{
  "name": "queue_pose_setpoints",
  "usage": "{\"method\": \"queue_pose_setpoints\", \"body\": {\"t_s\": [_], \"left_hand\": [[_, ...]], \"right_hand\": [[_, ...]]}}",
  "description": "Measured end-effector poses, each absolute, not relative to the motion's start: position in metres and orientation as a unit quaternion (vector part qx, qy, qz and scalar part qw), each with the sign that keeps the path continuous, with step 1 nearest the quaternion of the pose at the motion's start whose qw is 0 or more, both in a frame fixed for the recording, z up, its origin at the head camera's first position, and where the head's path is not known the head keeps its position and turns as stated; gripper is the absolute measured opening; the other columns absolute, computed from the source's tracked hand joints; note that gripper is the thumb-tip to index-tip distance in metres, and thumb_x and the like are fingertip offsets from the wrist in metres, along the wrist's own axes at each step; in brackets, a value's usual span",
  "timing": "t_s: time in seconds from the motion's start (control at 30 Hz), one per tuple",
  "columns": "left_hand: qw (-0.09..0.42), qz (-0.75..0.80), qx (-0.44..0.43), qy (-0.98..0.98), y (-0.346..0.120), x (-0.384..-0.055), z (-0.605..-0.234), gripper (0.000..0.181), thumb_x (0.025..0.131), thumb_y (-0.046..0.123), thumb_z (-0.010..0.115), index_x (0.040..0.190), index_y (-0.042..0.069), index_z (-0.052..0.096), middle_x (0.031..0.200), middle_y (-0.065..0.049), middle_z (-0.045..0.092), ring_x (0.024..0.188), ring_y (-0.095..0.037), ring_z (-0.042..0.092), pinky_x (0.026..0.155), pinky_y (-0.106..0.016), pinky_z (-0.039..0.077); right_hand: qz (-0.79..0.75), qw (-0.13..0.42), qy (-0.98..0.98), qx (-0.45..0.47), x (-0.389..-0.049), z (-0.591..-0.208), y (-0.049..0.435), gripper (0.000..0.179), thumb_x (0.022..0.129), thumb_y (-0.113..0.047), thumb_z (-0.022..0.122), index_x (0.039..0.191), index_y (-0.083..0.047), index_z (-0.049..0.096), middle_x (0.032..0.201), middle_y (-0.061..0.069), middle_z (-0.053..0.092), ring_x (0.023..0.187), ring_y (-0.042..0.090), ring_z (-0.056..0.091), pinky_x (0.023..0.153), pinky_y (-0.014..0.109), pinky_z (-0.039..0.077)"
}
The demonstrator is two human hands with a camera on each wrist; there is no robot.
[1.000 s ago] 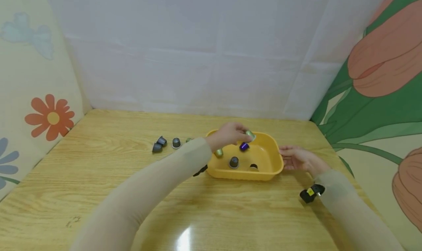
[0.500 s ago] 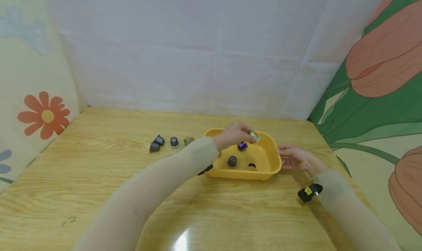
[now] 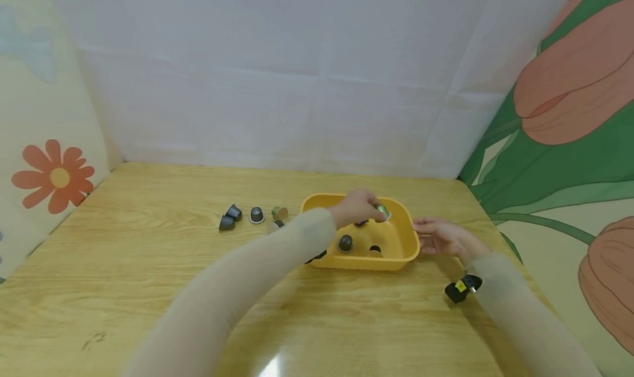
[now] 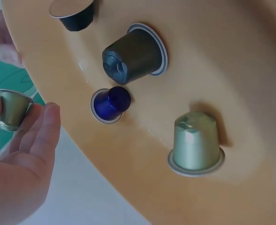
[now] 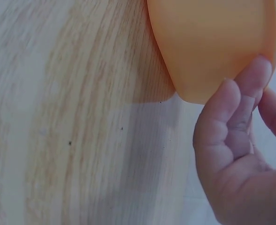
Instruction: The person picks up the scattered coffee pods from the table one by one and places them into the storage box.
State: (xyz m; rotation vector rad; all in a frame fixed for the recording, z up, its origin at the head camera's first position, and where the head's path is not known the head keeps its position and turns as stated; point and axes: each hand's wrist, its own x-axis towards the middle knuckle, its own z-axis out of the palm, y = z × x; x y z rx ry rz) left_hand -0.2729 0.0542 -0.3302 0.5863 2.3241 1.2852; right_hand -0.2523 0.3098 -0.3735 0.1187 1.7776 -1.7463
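Tabletop (image 3: 366, 316) w/ woodgrain, wht backdrop (image 3: 247, 107), floral panels (image 3: 564, 104), L hand (image 3: 359, 207) pinching grn capsule (image 4: 14, 110), R hand (image 3: 446, 238) touching ylw tub (image 3: 364, 263)

2 arms (image 3: 238, 283) outstretched; left hand (image 3: 359, 205) pinching, right hand (image 3: 446, 238) loosely bent.

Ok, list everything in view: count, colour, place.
Table: 1, wood-toned, centre
Tub: 1, yellow, on table
Tub capsules: 4 (two dark, purple, green), inside
Loose capsules: 5 visible, four dark, one gold-green, left of tub
Held capsule: 1, green, in left hand
Sheet: 1, white, behind table
Floral panels: 2, multicoloured, either side
Wrist devices: 2, black, at sleeve ends
Sleeves: 2, pale, foreground
Left hand: 1, bare, over tub
Right hand: 1, bare, touching tub's right end
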Motion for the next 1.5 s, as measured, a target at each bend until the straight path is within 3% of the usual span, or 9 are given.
{"method": "queue_pose_setpoints", "body": {"t_s": [0.33, 0.4, 0.53, 0.63, 0.73, 1.07, 1.5], "left_hand": [[0.222, 0.449, 0.204, 0.841, 0.06, -0.271, -0.333, 0.014, 0.092, 0.018, 0.07, 0.092, 0.005, 0.072, 0.086, -0.01, 0.063, 0.055, -0.01, 0.035, 0.054, -0.027, 0.036], [0.223, 0.443, 0.208, 0.843, 0.06, -0.271, -0.334, 0.014, 0.092, 0.019, 0.069, 0.092, 0.005, 0.072, 0.087, -0.009, 0.064, 0.06, -0.012, 0.04, 0.058, -0.028, 0.04], [0.227, 0.438, 0.215, 0.843, 0.059, -0.27, -0.335, 0.02, 0.093, 0.017, 0.068, 0.105, 0.002, 0.072, 0.101, -0.009, 0.068, 0.084, -0.023, 0.057, 0.076, -0.038, 0.051], [0.228, 0.439, 0.21, 0.843, 0.058, -0.269, -0.335, 0.034, 0.094, 0.016, 0.066, 0.122, -0.003, 0.064, 0.122, -0.014, 0.063, 0.107, -0.029, 0.058, 0.089, -0.042, 0.051], [0.229, 0.445, 0.202, 0.842, 0.057, -0.268, -0.335, 0.044, 0.095, 0.015, 0.065, 0.133, -0.004, 0.054, 0.135, -0.017, 0.055, 0.114, -0.029, 0.057, 0.092, -0.041, 0.051], [0.231, 0.47, 0.208, 0.826, 0.044, -0.263, -0.328, 0.044, 0.097, 0.015, 0.061, 0.135, -0.005, 0.051, 0.132, -0.017, 0.055, 0.108, -0.035, 0.058, 0.093, -0.044, 0.05], [0.212, 0.512, 0.199, 0.808, 0.01, -0.252, -0.321, 0.041, 0.098, 0.017, 0.06, 0.133, -0.004, 0.053, 0.13, -0.016, 0.058, 0.114, -0.029, 0.058, 0.092, -0.043, 0.051]], "right_hand": [[-0.661, 0.321, 0.677, 0.039, -0.254, -0.374, 0.31, 0.015, 0.104, -0.015, 0.046, 0.102, -0.019, 0.06, 0.087, -0.003, 0.067, 0.076, 0.012, 0.065, 0.069, 0.028, 0.055], [-0.661, 0.32, 0.678, 0.04, -0.254, -0.374, 0.31, 0.015, 0.104, -0.014, 0.045, 0.101, -0.019, 0.06, 0.086, -0.003, 0.066, 0.076, 0.011, 0.065, 0.069, 0.028, 0.055], [-0.661, 0.319, 0.678, 0.043, -0.253, -0.373, 0.309, 0.017, 0.104, -0.014, 0.045, 0.1, -0.019, 0.06, 0.086, -0.003, 0.066, 0.076, 0.012, 0.065, 0.068, 0.028, 0.055], [-0.662, 0.32, 0.677, 0.04, -0.253, -0.373, 0.308, 0.016, 0.104, -0.014, 0.045, 0.102, -0.019, 0.06, 0.086, -0.003, 0.066, 0.076, 0.012, 0.065, 0.069, 0.028, 0.055], [-0.662, 0.319, 0.676, 0.042, -0.254, -0.373, 0.308, 0.015, 0.104, -0.014, 0.045, 0.103, -0.018, 0.059, 0.086, -0.003, 0.066, 0.076, 0.012, 0.065, 0.069, 0.028, 0.055], [-0.661, 0.315, 0.679, 0.043, -0.252, -0.373, 0.31, 0.014, 0.104, -0.013, 0.045, 0.102, -0.018, 0.057, 0.085, -0.003, 0.065, 0.074, 0.011, 0.064, 0.067, 0.027, 0.054], [-0.658, 0.317, 0.682, 0.034, -0.251, -0.374, 0.308, 0.016, 0.104, -0.013, 0.044, 0.1, -0.019, 0.059, 0.082, -0.004, 0.064, 0.074, 0.011, 0.064, 0.069, 0.027, 0.054]]}}
